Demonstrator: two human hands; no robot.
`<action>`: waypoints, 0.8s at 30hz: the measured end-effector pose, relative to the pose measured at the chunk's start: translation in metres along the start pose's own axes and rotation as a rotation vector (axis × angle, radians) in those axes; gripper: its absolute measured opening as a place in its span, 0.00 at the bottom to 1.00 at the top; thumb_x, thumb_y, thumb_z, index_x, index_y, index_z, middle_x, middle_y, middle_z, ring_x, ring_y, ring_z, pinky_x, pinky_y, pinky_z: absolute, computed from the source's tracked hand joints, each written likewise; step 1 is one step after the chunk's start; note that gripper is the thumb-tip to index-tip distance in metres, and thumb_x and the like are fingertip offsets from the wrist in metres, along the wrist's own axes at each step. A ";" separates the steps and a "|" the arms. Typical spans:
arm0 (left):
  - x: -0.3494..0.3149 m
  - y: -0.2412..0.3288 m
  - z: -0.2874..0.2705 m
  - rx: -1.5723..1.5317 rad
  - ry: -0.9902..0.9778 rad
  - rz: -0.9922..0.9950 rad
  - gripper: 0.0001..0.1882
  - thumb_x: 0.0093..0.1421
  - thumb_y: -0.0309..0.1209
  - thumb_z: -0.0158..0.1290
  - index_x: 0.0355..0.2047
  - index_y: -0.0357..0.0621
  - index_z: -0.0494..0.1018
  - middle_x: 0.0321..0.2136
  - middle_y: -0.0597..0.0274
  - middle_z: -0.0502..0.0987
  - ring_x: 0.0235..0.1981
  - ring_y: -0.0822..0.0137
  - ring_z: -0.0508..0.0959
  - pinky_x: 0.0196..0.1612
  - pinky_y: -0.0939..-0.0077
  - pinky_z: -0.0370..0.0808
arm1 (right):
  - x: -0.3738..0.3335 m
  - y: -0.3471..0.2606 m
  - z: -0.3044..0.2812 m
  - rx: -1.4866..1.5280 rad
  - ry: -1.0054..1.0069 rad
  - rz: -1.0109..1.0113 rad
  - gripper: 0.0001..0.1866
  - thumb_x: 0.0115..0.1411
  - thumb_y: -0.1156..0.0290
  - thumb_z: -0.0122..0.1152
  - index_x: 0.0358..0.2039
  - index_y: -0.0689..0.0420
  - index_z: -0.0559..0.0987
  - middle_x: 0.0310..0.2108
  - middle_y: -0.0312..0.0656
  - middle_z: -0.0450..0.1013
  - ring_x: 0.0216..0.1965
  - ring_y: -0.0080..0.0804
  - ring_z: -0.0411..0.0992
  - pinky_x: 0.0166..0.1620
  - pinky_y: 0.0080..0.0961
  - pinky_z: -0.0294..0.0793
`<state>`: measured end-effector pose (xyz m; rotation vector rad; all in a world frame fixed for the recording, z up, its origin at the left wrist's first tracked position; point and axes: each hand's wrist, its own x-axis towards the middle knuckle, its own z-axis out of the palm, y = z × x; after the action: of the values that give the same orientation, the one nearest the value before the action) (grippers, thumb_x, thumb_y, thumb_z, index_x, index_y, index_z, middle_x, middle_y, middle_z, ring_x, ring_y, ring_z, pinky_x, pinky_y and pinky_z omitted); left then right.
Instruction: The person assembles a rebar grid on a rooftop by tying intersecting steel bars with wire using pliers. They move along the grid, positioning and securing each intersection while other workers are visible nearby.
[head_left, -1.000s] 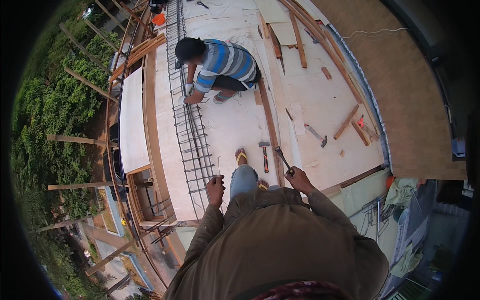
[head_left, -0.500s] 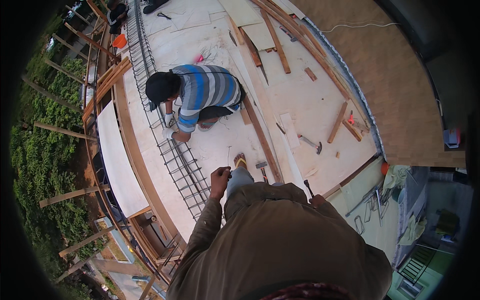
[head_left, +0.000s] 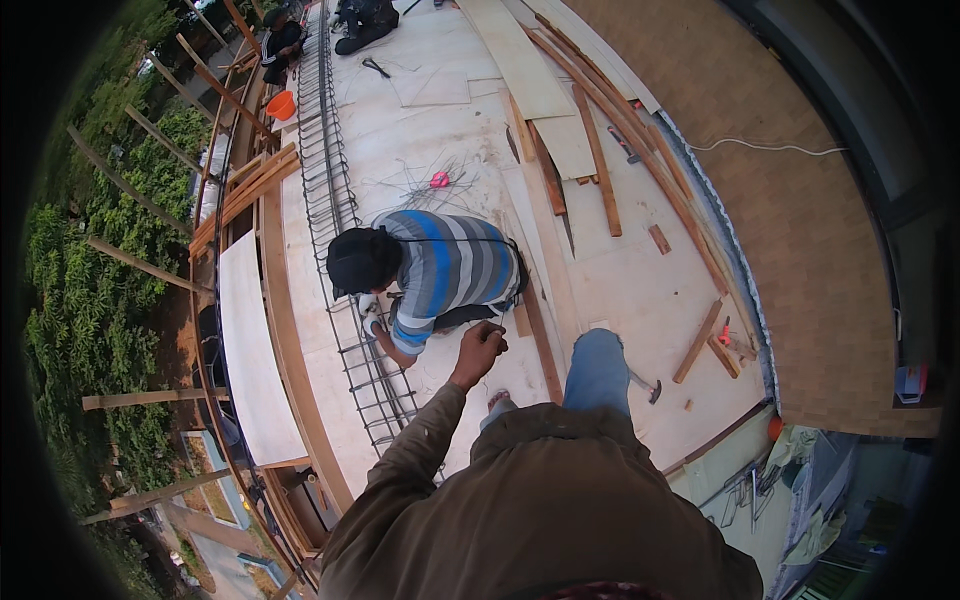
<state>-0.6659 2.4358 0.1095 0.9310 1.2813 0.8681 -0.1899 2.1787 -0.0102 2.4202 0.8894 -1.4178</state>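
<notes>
My left hand (head_left: pixel 481 354) is closed, raised in front of me near the back of a crouching co-worker. A thin wire seems to be pinched in it, only faintly visible against the pale boards. My right hand is out of sight, hidden by my body. The co-worker (head_left: pixel 455 265), in a striped shirt and dark cap, squats beside a long cage of steel reinforcing bars (head_left: pixel 368 385). That person's gloved hands (head_left: pixel 370 310) are at the bars. My left foot is partly hidden, and my right knee (head_left: pixel 597 365) is bent forward.
A hammer (head_left: pixel 650 388) and wood offcuts (head_left: pixel 697 342) lie to the right. Long planks (head_left: pixel 610 165) and plywood sheets (head_left: pixel 515 60) lie ahead. Loose wires surround a pink object (head_left: pixel 439 180). An orange bucket (head_left: pixel 281 105) and two other people are at the far left, near the deck's edge.
I have stepped forward, my right knee now raised. My left hand has moved forward and right, closer to the co-worker. My right hand, which held a dark tool, has gone from view.
</notes>
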 end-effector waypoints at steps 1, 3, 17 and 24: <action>0.013 0.002 0.003 0.019 0.005 -0.022 0.14 0.66 0.29 0.47 0.45 0.30 0.74 0.28 0.54 0.80 0.31 0.68 0.81 0.36 0.75 0.78 | 0.014 -0.015 -0.013 0.009 -0.002 -0.002 0.16 0.58 0.62 0.60 0.32 0.66 0.81 0.29 0.53 0.79 0.34 0.48 0.79 0.38 0.43 0.77; 0.032 0.009 0.014 -0.057 0.062 -0.072 0.14 0.66 0.28 0.47 0.45 0.29 0.74 0.27 0.55 0.79 0.28 0.69 0.80 0.33 0.75 0.76 | 0.044 -0.045 -0.039 0.000 -0.022 -0.019 0.16 0.58 0.62 0.60 0.32 0.66 0.81 0.30 0.54 0.79 0.34 0.48 0.79 0.38 0.44 0.77; 0.261 0.056 0.157 -0.561 0.646 -0.258 0.14 0.65 0.26 0.45 0.45 0.29 0.73 0.31 0.55 0.77 0.31 0.63 0.81 0.38 0.70 0.81 | 0.354 -0.315 -0.440 -0.433 0.047 -0.461 0.09 0.59 0.70 0.59 0.33 0.65 0.77 0.21 0.46 0.73 0.23 0.37 0.75 0.29 0.38 0.73; 0.314 0.127 0.189 -0.647 0.845 -0.134 0.13 0.65 0.26 0.46 0.45 0.31 0.74 0.29 0.61 0.77 0.25 0.71 0.76 0.31 0.77 0.74 | 0.357 -0.525 -0.599 0.073 0.019 -0.461 0.08 0.63 0.68 0.52 0.39 0.59 0.73 0.30 0.37 0.73 0.30 0.27 0.74 0.32 0.29 0.75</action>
<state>-0.4503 2.7587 0.1158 -0.0755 1.5716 1.5272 0.0638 3.0102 0.0664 2.3800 1.4985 -1.5926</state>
